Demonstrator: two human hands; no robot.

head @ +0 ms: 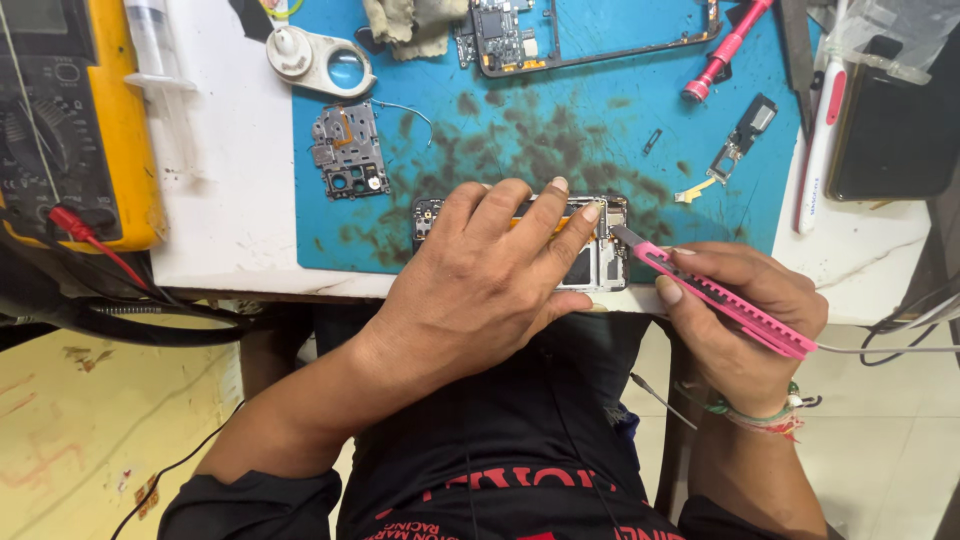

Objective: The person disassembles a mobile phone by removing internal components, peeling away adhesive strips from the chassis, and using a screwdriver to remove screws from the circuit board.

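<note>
My left hand (490,275) lies flat over an opened phone body (597,262) at the near edge of the blue work mat (560,130), pressing it down with spread fingers. My right hand (745,320) grips a pink utility knife (715,295). Its blade tip touches the phone's right end, beside my left fingertips. Most of the phone is hidden under my left hand.
On the mat lie a metal shield plate (348,150), a magnifier loupe (322,62), a second phone frame with its board (590,35), a pink screwdriver (725,50) and small parts (738,140). A yellow multimeter (75,120) stands left; a dark phone (895,120) right.
</note>
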